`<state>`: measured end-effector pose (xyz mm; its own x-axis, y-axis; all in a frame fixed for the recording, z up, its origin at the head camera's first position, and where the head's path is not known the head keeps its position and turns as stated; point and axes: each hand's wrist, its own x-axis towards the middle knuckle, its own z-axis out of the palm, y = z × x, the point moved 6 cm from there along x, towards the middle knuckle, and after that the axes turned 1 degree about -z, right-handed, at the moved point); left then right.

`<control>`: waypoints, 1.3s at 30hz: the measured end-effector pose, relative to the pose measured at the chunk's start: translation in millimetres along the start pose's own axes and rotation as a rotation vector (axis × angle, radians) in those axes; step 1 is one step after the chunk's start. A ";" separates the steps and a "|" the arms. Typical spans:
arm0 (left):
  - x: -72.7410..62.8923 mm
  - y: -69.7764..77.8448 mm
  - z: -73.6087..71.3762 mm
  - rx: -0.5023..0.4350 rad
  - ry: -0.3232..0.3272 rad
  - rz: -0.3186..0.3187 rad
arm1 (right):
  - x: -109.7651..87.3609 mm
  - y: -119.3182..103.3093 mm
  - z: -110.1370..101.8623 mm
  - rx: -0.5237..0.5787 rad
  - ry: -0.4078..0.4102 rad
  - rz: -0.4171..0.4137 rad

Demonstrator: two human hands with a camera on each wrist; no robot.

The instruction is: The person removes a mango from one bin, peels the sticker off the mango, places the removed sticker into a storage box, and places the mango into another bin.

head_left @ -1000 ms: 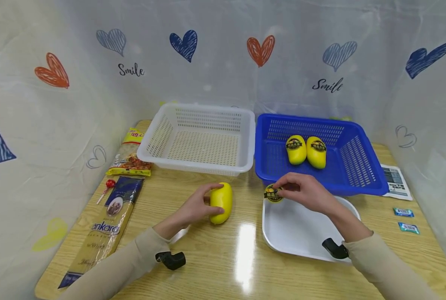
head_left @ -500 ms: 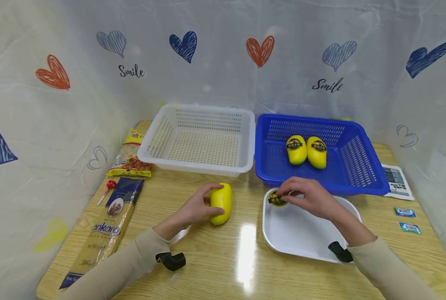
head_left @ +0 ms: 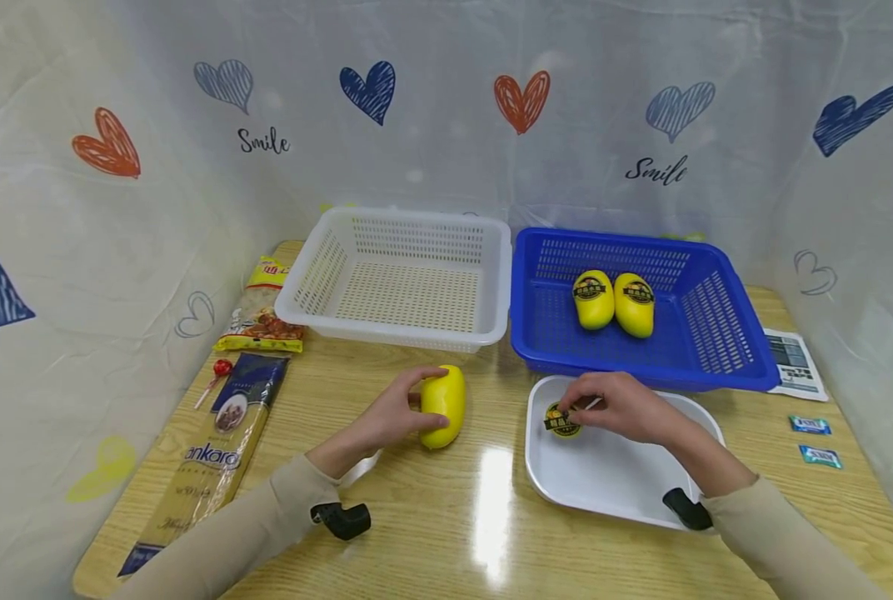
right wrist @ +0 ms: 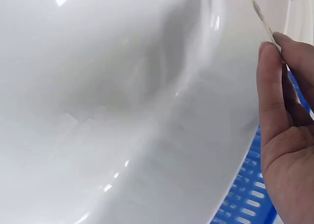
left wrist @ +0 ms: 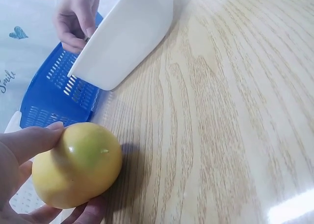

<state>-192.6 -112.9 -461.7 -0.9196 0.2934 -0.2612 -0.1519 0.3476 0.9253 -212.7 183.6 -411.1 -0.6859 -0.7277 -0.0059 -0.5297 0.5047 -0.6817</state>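
My left hand point(head_left: 390, 414) grips a yellow mango point(head_left: 446, 408) low over the table, left of the white tray. In the left wrist view the same mango point(left wrist: 81, 160) shows a greenish end, with thumb and fingers around it. Over the tray's left side, my right hand point(head_left: 626, 407) pinches a round black-and-gold label sticker point(head_left: 561, 421) between thumb and fingertips. From the right wrist the label point(right wrist: 260, 13) is seen almost edge-on above the white tray point(right wrist: 162, 136). Two mangoes point(head_left: 594, 310) bearing similar labels lie side by side in the blue basket point(head_left: 724, 308).
A white basket point(head_left: 394, 333) stands at the back left, beside the blue one. Along the left lie a snack bag point(head_left: 262, 308), a lollipop point(head_left: 222, 367) and a pasta pack point(head_left: 214, 454). Two small wrapped candies point(head_left: 810, 425) and a printed card point(head_left: 795, 367) lie on the right.
My right hand has moved right and toward me, carrying the label from the tray's far-left corner to over its left side. My left hand and its mango stay put.
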 end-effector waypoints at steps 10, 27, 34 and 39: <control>-0.3 1.3 0.9 -0.001 -0.017 0.021 | 1.8 16.5 20.7 0.046 -0.150 0.050; 0.4 2.2 1.3 0.001 -0.023 0.033 | 8.7 25.7 34.2 -0.072 -0.108 0.019; -0.5 3.2 1.2 0.000 -0.021 0.031 | 10.9 26.7 35.4 -0.110 -0.074 -0.004; -1.8 4.2 1.0 0.001 -0.011 0.023 | 12.3 23.9 35.4 -0.135 -0.058 -0.026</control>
<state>-191.2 -111.1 -457.6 -0.9189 0.3106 -0.2432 -0.1308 0.3415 0.9307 -216.1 170.2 -453.3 -0.6431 -0.7650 -0.0340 -0.6119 0.5401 -0.5778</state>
